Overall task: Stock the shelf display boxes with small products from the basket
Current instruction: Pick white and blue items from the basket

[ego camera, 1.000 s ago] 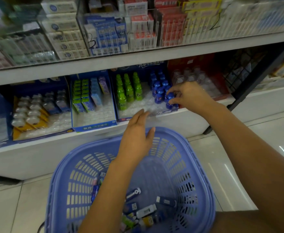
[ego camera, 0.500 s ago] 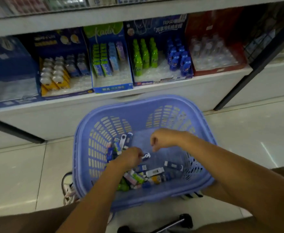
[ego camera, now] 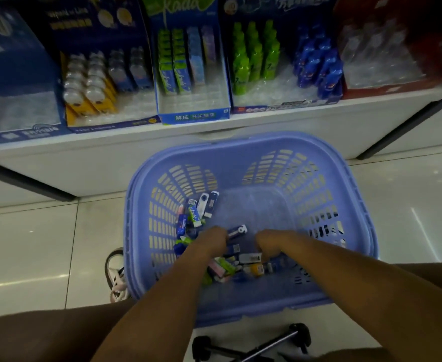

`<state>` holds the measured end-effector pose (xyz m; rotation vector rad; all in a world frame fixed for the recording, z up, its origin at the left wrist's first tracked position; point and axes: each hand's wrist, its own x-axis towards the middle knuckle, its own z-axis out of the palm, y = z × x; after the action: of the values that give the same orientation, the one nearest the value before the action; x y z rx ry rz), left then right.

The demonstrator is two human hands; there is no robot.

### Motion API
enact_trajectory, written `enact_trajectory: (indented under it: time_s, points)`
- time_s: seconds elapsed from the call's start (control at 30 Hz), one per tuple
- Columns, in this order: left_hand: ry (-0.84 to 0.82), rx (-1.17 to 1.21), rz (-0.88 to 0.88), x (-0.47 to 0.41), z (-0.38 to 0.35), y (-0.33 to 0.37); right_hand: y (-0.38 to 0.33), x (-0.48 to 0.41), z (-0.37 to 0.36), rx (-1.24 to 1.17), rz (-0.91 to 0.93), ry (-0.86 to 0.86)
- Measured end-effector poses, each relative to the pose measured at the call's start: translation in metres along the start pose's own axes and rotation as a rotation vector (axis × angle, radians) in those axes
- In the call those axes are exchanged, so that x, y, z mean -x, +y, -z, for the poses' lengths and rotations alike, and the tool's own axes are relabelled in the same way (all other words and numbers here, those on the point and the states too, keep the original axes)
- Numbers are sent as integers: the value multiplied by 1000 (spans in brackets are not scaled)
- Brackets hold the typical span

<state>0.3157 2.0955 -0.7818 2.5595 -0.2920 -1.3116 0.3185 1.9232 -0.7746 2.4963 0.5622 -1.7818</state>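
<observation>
Lilac plastic basket (ego camera: 240, 145): left hand (ego camera: 210, 242) and right hand (ego camera: 270, 244) curl among small packaged products (ego camera: 250, 258), grip unclear; best gather matching ones.

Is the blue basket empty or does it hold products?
Not empty: the blue slotted plastic basket holds a pile of small packaged products on its floor.

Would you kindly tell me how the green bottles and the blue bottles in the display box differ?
The green bottles fill the left and middle of the display box; the blue bottles stand at its right. The blue bottles reach nearer the front edge than the green bottles. Both stand upright in rows in the same box.
</observation>
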Motion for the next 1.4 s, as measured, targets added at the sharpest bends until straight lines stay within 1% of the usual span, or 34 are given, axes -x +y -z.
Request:
enact_trajectory:
  time_s: [0.13,0.23,0.33,0.4,0.5,0.53,0.6,0.67,0.77,0.8,0.87,0.9,0.97,1.03,1.1,1.17,1.23,1.3,1.4]
  points:
    - [85,-13,36,-11,2,7,3,-6,-2,-68,-52,2]
    - [146,30,91,-20,-2,9,13,-6,8,-187,-56,64]
    - [166,-17,120,-26,-8,13,24,4,24,-409,-107,160]
    - [192,-50,123,-28,-12,15,32,10,33,-592,-114,297]
    - [221,-30,108,-31,-14,13,39,22,43,-1035,-58,512]
    - [217,46,119,-29,-12,14,40,27,46,-1194,-26,541]
    - [239,256,134,-25,-3,16,39,39,52,-1455,76,524]
    - [248,463,132,-22,12,18,36,50,58,-1612,204,476]
    - [212,802,159,-15,40,21,36,63,66,-1864,381,446]
    - [206,936,159,-11,50,22,36,67,68,-1909,429,439]
    - [188,1168,141,2,66,27,33,76,72,-1889,471,465]
    - [189,1215,107,11,75,29,31,80,73,-1841,461,503]
    - [230,1189,27,30,92,32,25,91,79,-1695,434,603]
    - [306,1092,-31,50,110,29,18,104,86,-1559,445,671]
    - [400,988,-82,71,126,22,8,120,97,-1440,460,716]
    - [512,943,-133,94,140,14,-6,136,109,-1381,503,754]
    - [640,978,-176,117,151,4,-25,148,123,-1357,570,817]
    - [773,1056,-199,138,162,-10,-41,158,138,-1307,610,915]
    - [1009,1105,-174,163,175,-35,-62,166,163,-1201,651,1041]
